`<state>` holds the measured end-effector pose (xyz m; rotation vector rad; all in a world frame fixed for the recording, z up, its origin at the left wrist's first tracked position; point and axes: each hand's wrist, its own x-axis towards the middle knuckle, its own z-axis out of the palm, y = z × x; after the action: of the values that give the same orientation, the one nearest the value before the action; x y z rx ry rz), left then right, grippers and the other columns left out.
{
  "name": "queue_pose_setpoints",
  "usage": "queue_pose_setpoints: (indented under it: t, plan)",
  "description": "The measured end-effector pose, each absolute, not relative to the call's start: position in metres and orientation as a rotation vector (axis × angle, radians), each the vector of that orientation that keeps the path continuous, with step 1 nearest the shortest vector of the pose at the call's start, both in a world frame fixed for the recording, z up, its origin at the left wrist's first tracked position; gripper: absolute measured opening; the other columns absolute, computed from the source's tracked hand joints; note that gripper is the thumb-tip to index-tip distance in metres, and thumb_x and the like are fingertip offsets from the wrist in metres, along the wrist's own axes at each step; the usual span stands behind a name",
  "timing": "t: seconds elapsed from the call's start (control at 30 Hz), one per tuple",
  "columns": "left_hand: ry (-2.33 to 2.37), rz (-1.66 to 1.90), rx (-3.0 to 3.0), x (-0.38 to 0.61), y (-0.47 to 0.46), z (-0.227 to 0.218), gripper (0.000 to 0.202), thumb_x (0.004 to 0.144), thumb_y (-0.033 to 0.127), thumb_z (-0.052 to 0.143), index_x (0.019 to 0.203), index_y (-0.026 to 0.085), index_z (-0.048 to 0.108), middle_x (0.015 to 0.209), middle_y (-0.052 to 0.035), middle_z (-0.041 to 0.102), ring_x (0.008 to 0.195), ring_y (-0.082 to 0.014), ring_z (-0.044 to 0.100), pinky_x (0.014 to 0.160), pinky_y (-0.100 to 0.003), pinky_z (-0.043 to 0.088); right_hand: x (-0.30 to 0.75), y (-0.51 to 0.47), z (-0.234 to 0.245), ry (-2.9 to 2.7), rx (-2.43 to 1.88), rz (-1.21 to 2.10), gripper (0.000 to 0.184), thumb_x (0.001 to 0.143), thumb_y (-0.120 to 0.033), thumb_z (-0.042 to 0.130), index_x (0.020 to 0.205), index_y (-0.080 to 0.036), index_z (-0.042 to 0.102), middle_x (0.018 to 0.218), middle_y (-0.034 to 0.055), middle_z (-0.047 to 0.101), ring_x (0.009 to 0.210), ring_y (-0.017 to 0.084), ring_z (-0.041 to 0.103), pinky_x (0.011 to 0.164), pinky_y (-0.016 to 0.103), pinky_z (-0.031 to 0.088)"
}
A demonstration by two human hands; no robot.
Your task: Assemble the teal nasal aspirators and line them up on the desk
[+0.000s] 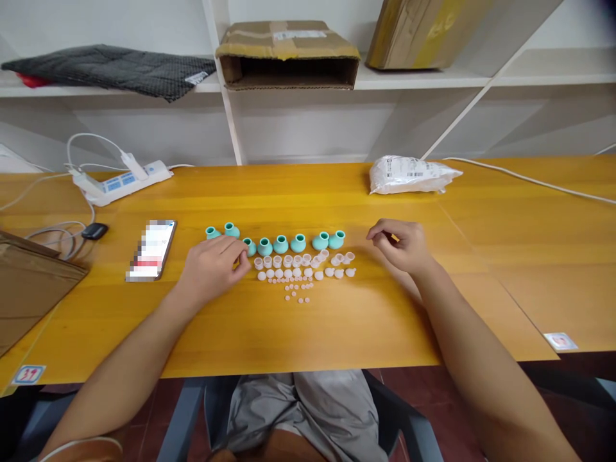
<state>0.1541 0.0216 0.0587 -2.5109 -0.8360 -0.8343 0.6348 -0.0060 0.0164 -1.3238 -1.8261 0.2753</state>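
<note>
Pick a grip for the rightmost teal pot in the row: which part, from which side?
Probably its narrow neck, pinched from above and the right: the rightmost teal pot has a neighbouring pot tight on its left and white caps just in front.

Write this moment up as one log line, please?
left hand: at left end of teal cups, beside white caps | right hand: curled, right of the rows | phone: left of left hand

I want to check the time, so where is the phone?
In the head view, the phone lies flat on the wooden table, on the left, just outside the left hand, with the white power strip behind it.
</note>
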Motion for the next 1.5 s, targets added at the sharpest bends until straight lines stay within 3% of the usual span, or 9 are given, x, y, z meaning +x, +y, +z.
queue_pose_setpoints:
  t: [0.2,0.33,0.43,0.67,0.9,1.07,1.23,1.5]
  plan:
    - [-0.741,-0.69,-2.648,0.154,0.025,0.052,0.024,0.123,0.023,0.06,0.107,0.021,0.078,0.092,-0.0026,0.085,0.084,-0.0227,0.081,0.078,-0.037,0.057,0.638,-0.016,0.033,-1.971,-1.342,0.446,0.016,0.098,-0.034,0.074,0.087,-0.026,0.082,0.074,0.0012,0.076,0.055,0.015,0.055,0.056,0.033,0.044]
    - [-0.792,-0.552,-2.758,0.154,0.025,0.046,0.022,0.124,0.027,0.061,0.121,0.02,0.082,0.105,-0.0073,0.09,0.098,-0.028,0.087,0.085,-0.039,0.061,0.634,-0.019,0.039,-1.97,-1.399,0.653,0.02,0.102,-0.043,0.08,0.092,-0.026,0.086,0.068,-0.0008,0.071,0.059,0.015,0.058,0.055,0.029,0.046]
    - [-0.855,-0.557,-2.772,0.155,0.024,0.045,0.022,0.123,0.028,0.062,0.127,0.022,0.083,0.11,-0.0079,0.091,0.101,-0.0293,0.088,0.086,-0.04,0.062,0.633,-0.018,0.037,-1.951,-1.413,0.823,0.025,0.099,-0.05,0.088,0.094,-0.025,0.088,0.07,0.0001,0.075,0.06,0.014,0.06,0.055,0.027,0.047]
    - [-0.698,-0.686,-2.767,0.16,0.018,0.051,0.021,0.122,0.018,0.061,0.112,0.021,0.08,0.095,-0.0038,0.086,0.087,-0.0241,0.083,0.08,-0.038,0.058,0.637,-0.022,0.038,-1.993,-1.38,1.045,0.038,0.094,-0.062,0.102,0.096,-0.024,0.095,0.078,0.0035,0.088,0.055,0.013,0.061,0.051,0.029,0.046]
    - [-0.418,-0.844,-2.962,0.179,0.001,0.039,0.019,0.117,0.01,0.062,0.111,0.021,0.077,0.092,-0.0023,0.083,0.081,-0.0197,0.075,0.077,-0.035,0.055,0.632,-0.021,0.03,-2.024,-1.382,1.022,0.037,0.094,-0.062,0.103,0.101,-0.026,0.1,0.089,0.0044,0.094,0.056,0.014,0.068,0.051,0.031,0.053]
    - [-0.298,-0.745,-3.077,0.194,-0.015,0.025,0.02,0.124,0.018,0.063,0.111,0.019,0.078,0.093,-0.0036,0.082,0.085,-0.0211,0.074,0.078,-0.036,0.055,0.628,-0.021,0.036,-1.987,-1.44,1.114,0.046,0.09,-0.069,0.103,0.101,-0.025,0.101,0.094,0.0065,0.096,0.055,0.015,0.072,0.054,0.031,0.063]
    - [-0.305,-0.679,-3.106,0.197,-0.018,0.013,0.019,0.128,0.026,0.065,0.125,0.016,0.08,0.108,-0.0071,0.087,0.098,-0.0233,0.08,0.089,-0.036,0.06,0.617,-0.023,0.048,-1.945,-1.565,1.23,0.05,0.085,-0.069,0.103,0.102,-0.022,0.101,0.09,0.0069,0.094,0.058,0.016,0.073,0.054,0.029,0.061]
    - [-0.318,-0.661,-3.067,0.197,-0.017,0.004,0.033,0.132,0.025,0.054,0.116,0.016,0.082,0.106,-0.0072,0.086,0.095,-0.0241,0.08,0.086,-0.038,0.062,0.617,-0.023,0.046,-1.938,-1.535,1.276,0.043,0.086,-0.064,0.102,0.101,-0.024,0.099,0.089,0.0044,0.093,0.064,0.018,0.077,0.057,0.03,0.063]
